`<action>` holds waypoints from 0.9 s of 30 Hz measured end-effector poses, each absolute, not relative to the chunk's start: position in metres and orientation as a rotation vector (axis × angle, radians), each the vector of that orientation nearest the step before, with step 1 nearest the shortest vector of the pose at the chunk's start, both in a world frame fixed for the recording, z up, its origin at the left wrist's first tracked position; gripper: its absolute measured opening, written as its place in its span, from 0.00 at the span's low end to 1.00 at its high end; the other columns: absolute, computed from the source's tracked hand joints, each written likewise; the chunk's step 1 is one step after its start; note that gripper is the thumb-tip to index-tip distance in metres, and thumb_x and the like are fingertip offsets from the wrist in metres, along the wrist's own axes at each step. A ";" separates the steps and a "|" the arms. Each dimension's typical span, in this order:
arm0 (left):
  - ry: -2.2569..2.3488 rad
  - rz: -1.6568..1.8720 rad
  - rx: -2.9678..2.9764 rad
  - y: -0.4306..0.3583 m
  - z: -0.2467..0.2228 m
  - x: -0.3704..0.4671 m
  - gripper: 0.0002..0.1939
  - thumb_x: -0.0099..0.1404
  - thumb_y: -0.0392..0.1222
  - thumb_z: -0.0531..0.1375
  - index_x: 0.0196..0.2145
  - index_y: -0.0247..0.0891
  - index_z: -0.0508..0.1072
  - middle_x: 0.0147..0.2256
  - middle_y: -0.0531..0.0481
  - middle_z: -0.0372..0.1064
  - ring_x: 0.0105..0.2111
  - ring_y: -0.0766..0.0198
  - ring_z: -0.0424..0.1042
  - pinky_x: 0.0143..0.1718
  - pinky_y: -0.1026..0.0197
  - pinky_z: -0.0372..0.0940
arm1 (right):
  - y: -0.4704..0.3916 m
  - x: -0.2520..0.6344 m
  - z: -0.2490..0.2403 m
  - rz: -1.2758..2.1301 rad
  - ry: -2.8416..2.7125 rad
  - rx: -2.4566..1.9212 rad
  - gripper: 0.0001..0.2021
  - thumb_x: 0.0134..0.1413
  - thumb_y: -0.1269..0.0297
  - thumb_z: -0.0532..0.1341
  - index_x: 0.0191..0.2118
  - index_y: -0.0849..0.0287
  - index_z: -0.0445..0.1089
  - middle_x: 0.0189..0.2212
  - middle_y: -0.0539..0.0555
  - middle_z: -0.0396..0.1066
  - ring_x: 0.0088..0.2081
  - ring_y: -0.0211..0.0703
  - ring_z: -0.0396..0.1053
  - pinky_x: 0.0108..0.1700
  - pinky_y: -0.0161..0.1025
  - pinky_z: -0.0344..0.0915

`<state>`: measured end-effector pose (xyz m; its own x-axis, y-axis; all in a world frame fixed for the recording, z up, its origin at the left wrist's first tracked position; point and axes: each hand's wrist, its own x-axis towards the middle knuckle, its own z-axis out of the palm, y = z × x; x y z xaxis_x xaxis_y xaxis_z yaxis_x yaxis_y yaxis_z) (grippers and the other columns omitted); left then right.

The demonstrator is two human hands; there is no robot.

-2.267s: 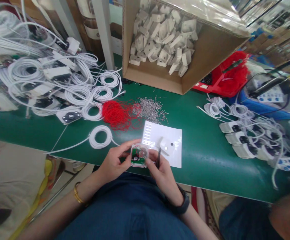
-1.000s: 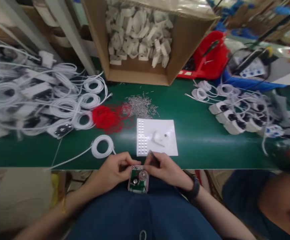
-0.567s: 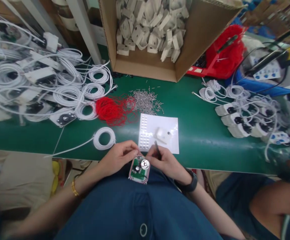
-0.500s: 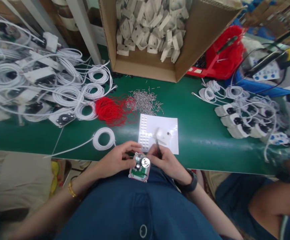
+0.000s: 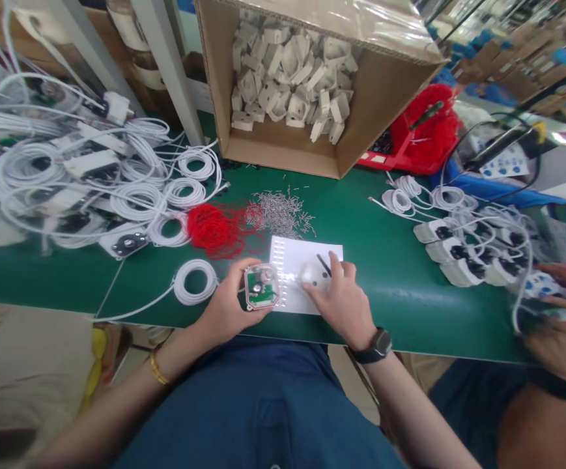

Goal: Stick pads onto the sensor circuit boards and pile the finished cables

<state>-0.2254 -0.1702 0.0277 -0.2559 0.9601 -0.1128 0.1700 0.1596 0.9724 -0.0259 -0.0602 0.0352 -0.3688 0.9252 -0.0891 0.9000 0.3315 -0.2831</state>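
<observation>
My left hand (image 5: 226, 301) grips an octagonal housing (image 5: 262, 301) with a green circuit board and round metal parts inside, holding it by its left edge above the bench. To its right, my right hand (image 5: 345, 301) has thumb and forefinger around a small white plastic cover (image 5: 312, 275) lying on a white sheet (image 5: 296, 301). A thin dark tool (image 5: 324, 264) sticks out beside the forefinger; its hidden end seems to run into that hand. Along the sheet's left side are rows of small clear dots. A coil of white cable (image 5: 180, 284) lies left of my left hand.
Red rubber rings (image 5: 210, 229) and loose screws (image 5: 283, 212) lie behind the sheet. A carton (image 5: 283, 151) of white housings stands beyond. Cabled units (image 5: 116, 163) crowd the left; white connectors (image 5: 458, 260) lie right, near a co-worker's hands (image 5: 563, 293).
My left hand has raised the circuit-board housing from my lap to bench height. My right hand has left it and moved forward and right onto the white cover. A co-worker's hands have come in at right.
</observation>
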 end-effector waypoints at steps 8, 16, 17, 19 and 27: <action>1.721 1.128 1.318 -0.162 0.025 -0.227 0.41 0.46 0.48 0.71 0.54 0.40 0.57 0.50 0.42 0.63 0.48 0.52 0.67 0.49 0.53 0.63 | -0.045 -0.017 0.031 1.081 -2.207 -1.426 0.23 0.50 0.50 0.60 0.47 0.60 0.65 0.41 0.59 0.65 0.30 0.41 0.64 0.27 0.36 0.60; 1.994 0.716 1.995 -0.144 0.052 -0.209 0.27 0.54 0.45 0.66 0.48 0.33 0.62 0.41 0.41 0.66 0.43 0.48 0.66 0.45 0.50 0.63 | -0.059 -0.061 0.025 2.295 -1.063 -1.018 0.20 0.56 0.47 0.50 0.49 0.52 0.56 0.21 0.41 0.53 0.15 0.29 0.32 0.15 0.29 0.35; 2.009 0.655 2.017 -0.143 0.052 -0.208 0.27 0.54 0.45 0.66 0.48 0.33 0.62 0.41 0.41 0.67 0.42 0.48 0.66 0.44 0.50 0.63 | -0.061 -0.064 0.023 2.283 -1.071 -0.997 0.19 0.56 0.47 0.52 0.49 0.52 0.57 0.20 0.41 0.51 0.15 0.29 0.32 0.15 0.29 0.35; 2.026 0.575 2.052 -0.140 0.050 -0.207 0.27 0.53 0.45 0.67 0.47 0.32 0.62 0.40 0.41 0.67 0.41 0.47 0.66 0.43 0.50 0.64 | -0.063 -0.066 0.023 2.199 -1.221 -0.973 0.18 0.57 0.48 0.52 0.48 0.52 0.57 0.21 0.42 0.53 0.15 0.29 0.39 0.15 0.28 0.39; 2.020 0.756 2.013 -0.137 0.037 -0.209 0.23 0.56 0.44 0.64 0.46 0.33 0.62 0.41 0.41 0.68 0.42 0.49 0.68 0.44 0.50 0.65 | -0.069 -0.069 0.045 1.408 -2.165 -0.867 0.20 0.62 0.55 0.47 0.55 0.60 0.54 0.48 0.60 0.64 0.47 0.48 0.65 0.50 0.46 0.61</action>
<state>-0.2087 -0.1371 0.0374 -0.0588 0.9746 0.2159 0.8770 -0.0529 0.4775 -0.0693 -0.0688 0.0453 -0.7200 0.6939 0.0074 0.2746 0.2947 -0.9153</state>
